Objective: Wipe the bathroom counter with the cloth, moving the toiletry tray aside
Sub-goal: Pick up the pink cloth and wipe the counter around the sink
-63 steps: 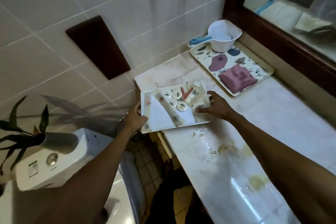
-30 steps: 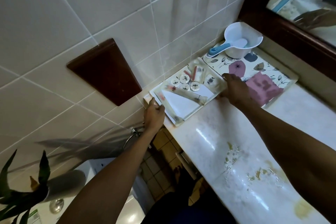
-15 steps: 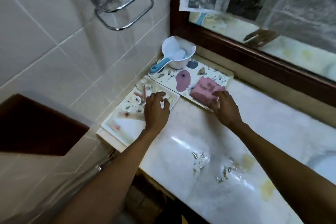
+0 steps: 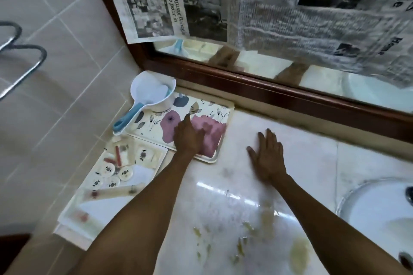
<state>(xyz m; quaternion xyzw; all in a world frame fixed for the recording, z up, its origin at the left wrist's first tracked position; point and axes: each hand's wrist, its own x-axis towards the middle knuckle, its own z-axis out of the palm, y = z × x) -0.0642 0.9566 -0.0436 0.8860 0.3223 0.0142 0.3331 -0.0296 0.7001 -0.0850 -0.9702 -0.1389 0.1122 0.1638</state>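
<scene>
The white toiletry tray [image 4: 105,210], holding tubes, small round containers and sachets, lies at the counter's left end against the tiled wall. Just behind it a pink cloth [image 4: 213,137] rests on a floral tray [image 4: 214,107]. My left hand [image 4: 187,136] is on the cloth's left side, fingers curled into it. My right hand [image 4: 268,156] lies flat and open on the bare marble counter [image 4: 312,154], to the right of the floral tray. Yellowish stains and crumbs [image 4: 299,252] mark the counter near its front edge.
A white scoop with a blue handle [image 4: 149,94] stands at the back corner on the floral tray. The mirror's wooden frame [image 4: 268,91] runs along the back, with newspaper over the glass. A white sink [image 4: 375,207] is at the right. A metal rack [image 4: 29,67] hangs on the left wall.
Both hands carried the toiletry tray to the counter's left end and let go. The left hand then moved onto the pink cloth; the right hand left the cloth and lies flat on the counter.
</scene>
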